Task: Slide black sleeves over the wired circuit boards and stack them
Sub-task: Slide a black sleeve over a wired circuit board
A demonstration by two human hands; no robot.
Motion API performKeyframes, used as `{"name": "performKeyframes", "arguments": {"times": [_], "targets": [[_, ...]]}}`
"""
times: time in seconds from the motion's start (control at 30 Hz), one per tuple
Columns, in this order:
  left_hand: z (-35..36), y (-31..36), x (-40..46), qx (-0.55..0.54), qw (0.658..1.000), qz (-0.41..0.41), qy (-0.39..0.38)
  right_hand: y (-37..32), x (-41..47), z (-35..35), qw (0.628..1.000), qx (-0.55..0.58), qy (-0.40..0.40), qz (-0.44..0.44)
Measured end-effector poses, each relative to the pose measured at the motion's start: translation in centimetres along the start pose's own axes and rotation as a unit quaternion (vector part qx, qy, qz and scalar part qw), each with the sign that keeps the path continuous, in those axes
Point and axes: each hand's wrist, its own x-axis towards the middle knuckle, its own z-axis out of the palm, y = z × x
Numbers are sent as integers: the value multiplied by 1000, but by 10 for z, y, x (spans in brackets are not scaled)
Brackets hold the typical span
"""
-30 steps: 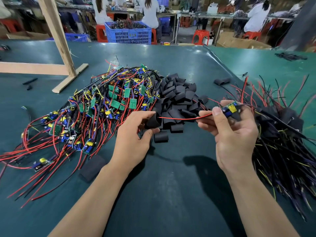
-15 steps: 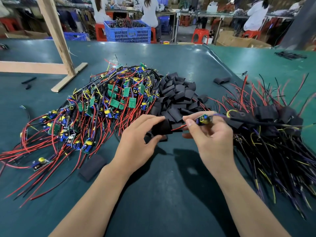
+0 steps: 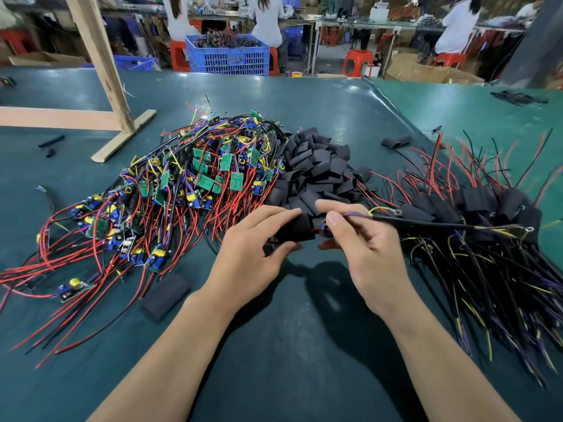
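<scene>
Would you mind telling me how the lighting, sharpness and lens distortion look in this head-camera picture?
Head view: even overhead light, with soft shadows under the left hand and right hand; table edge bows from wide-angle distortion; sleeved pile smears at the right margin.

No readable text, labels or numbers on boards, sleeves or crates; markings too blurred

Black sleeve [image 3: 297, 228] nearly covering a wired circuit board [image 3: 323, 229], loose sleeves [image 3: 316, 169] heaped behind, sleeved boards [image 3: 475, 208] stacked right
</scene>
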Motion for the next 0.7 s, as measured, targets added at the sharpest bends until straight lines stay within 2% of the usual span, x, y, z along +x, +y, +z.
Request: {"name": "performKeyframes", "arguments": {"times": [0.2,0.43,0.7], "targets": [[5,4,-1,-20,1000,11,-21,4,3,1,990,103,91,15],[4,3,-2,22,1000,-3,-14,0,5,0,972,207,74,82],[2,1,-2,13,1000,15,-11,-3,7,-2,962,219,72,143]]}}
